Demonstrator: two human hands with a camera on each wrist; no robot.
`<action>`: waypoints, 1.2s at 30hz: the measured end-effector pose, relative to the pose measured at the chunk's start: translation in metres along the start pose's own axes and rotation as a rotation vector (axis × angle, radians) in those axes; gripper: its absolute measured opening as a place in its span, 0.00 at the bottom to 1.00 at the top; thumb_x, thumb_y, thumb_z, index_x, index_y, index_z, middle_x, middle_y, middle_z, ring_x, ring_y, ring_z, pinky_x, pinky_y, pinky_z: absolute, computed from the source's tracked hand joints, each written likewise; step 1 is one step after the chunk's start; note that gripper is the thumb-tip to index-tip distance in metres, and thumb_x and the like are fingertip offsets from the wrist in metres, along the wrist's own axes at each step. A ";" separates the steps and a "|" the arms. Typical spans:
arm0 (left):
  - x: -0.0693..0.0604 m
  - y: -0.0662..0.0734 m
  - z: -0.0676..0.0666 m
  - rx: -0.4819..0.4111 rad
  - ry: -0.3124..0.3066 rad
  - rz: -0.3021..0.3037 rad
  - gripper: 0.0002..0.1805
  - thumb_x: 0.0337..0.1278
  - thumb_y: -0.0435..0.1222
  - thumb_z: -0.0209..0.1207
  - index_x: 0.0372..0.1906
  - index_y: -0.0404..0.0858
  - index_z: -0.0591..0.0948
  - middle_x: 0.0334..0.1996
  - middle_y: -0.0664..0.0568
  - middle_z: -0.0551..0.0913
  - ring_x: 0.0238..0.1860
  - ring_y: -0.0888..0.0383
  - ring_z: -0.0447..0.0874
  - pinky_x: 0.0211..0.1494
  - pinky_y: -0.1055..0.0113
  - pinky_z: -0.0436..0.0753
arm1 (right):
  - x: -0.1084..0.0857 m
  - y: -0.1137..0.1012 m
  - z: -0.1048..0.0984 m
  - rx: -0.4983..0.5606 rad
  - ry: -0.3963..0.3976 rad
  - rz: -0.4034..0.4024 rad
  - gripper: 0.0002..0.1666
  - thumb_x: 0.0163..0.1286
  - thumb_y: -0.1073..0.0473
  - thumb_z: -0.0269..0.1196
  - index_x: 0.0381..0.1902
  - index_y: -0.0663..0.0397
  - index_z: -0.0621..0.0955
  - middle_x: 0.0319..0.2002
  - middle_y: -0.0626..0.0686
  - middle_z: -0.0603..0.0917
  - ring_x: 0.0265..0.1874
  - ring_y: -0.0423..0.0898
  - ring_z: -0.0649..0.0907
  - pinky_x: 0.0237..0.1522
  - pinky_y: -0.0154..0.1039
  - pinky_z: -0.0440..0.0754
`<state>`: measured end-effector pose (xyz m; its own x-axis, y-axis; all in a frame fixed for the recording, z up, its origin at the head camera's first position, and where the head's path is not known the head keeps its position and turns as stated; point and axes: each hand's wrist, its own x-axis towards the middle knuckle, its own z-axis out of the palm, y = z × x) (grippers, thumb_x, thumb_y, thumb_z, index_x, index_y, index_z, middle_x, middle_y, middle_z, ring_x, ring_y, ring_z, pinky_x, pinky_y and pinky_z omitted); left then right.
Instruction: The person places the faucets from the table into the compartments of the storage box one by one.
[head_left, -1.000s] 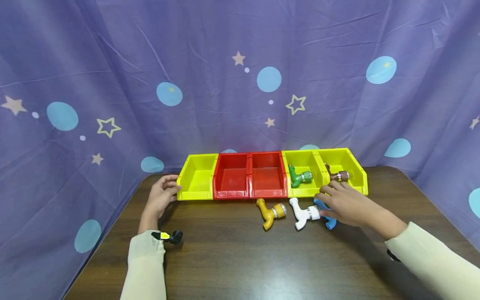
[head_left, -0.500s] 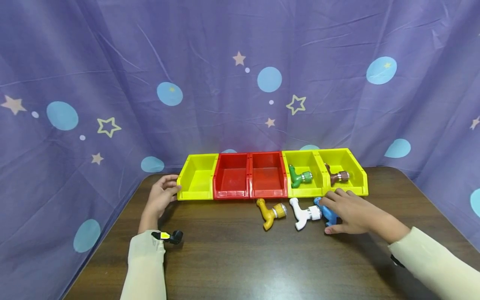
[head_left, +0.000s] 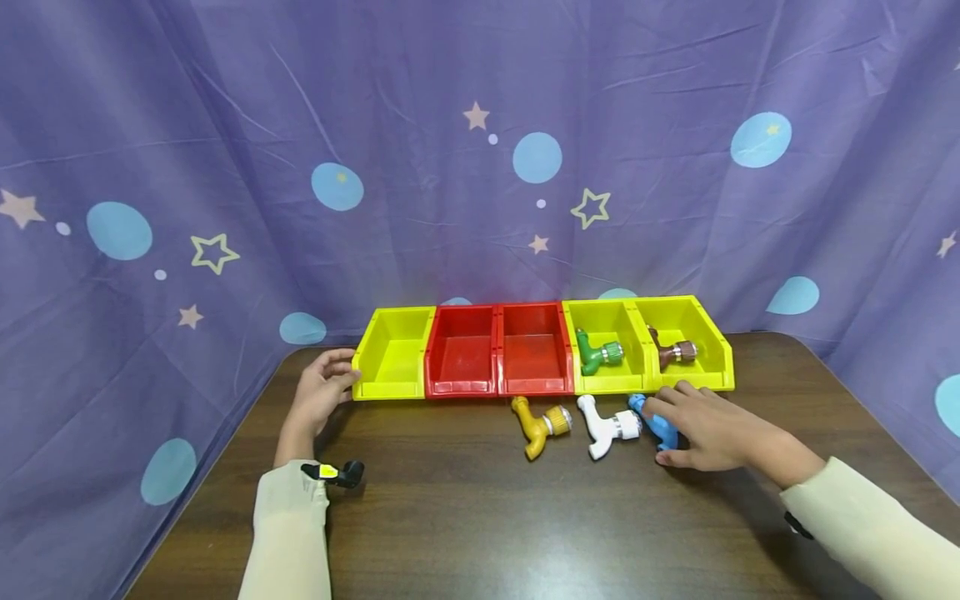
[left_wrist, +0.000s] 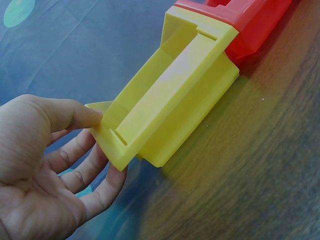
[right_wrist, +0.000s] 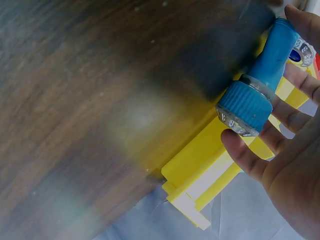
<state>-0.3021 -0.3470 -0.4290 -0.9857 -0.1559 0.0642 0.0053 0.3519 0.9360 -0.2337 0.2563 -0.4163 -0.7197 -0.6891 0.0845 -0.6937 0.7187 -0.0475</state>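
At the left end of the bin row, my left hand pinches the side edge of a yellow bin between thumb and fingers. My right hand is over a blue tap on the table, in front of the rightmost yellow bin. In the right wrist view, the thumb is by the tap's spout, and the fingers curl along its other side and ribbed knob. A white tap and a yellow tap lie to its left on the wooden table.
Two red bins stand mid-row. A green tap lies in the second yellow bin from the right, and a brown tap in the rightmost. A purple patterned curtain hangs behind the table.
My right hand has shifted right and slightly toward me, its thumb leaving the white tap's knob for the blue tap's near side. The blue tap has moved slightly right. My left hand stays put.
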 end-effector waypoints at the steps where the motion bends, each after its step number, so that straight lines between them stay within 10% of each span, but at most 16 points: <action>1: 0.000 0.000 0.000 0.002 0.001 0.000 0.26 0.70 0.33 0.60 0.70 0.39 0.71 0.52 0.42 0.75 0.48 0.50 0.80 0.44 0.62 0.87 | 0.001 0.000 0.000 0.005 -0.008 -0.001 0.30 0.65 0.36 0.70 0.58 0.40 0.76 0.47 0.41 0.76 0.44 0.44 0.71 0.43 0.48 0.75; 36: 0.001 -0.002 0.000 -0.015 -0.010 -0.013 0.28 0.70 0.33 0.60 0.72 0.38 0.69 0.52 0.44 0.75 0.48 0.52 0.79 0.45 0.62 0.87 | -0.005 0.004 0.006 0.073 -0.055 0.054 0.25 0.58 0.44 0.74 0.50 0.32 0.75 0.42 0.37 0.71 0.43 0.44 0.66 0.37 0.43 0.63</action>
<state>-0.3034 -0.3485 -0.4310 -0.9873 -0.1514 0.0490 -0.0047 0.3360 0.9419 -0.2329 0.2625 -0.4231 -0.7551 -0.6551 0.0254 -0.6527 0.7475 -0.1235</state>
